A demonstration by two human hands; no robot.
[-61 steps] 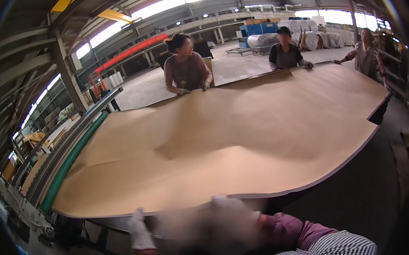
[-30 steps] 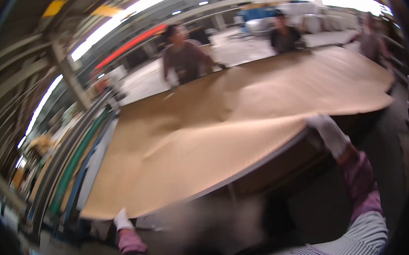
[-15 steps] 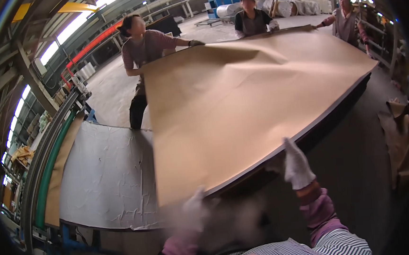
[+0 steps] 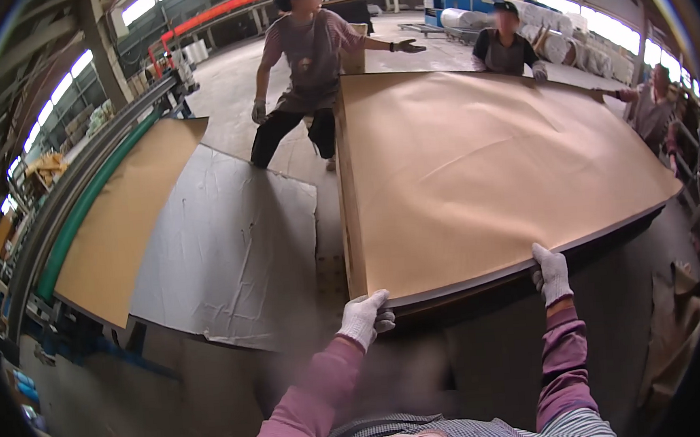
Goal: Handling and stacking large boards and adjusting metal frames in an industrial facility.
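A large brown paper sheet [image 4: 485, 176] lies on a stack, slightly wrinkled, with a grey edge along its near side. My left hand [image 4: 365, 316], in a white knit glove, grips the sheet's near left corner, thumb on top and fingers curled below. Further right along the same edge, my right hand [image 4: 552, 272], also gloved, pinches the sheet with its thumb on top; its other fingers are partly hidden below.
A grey-white wrinkled sheet [image 4: 222, 244] and brown paper [image 4: 135, 217] lie on a machine with a green roller [image 4: 97, 204] at left. One co-worker [image 4: 306, 51] stands beyond the stack's left side; two others are at the far edge and right. Crumpled brown paper [image 4: 674, 330] is at right.
The brown sheet has settled onto the stack, further right in view. The left co-worker has let go of it, one arm stretched out. My hands still hold the near edge.
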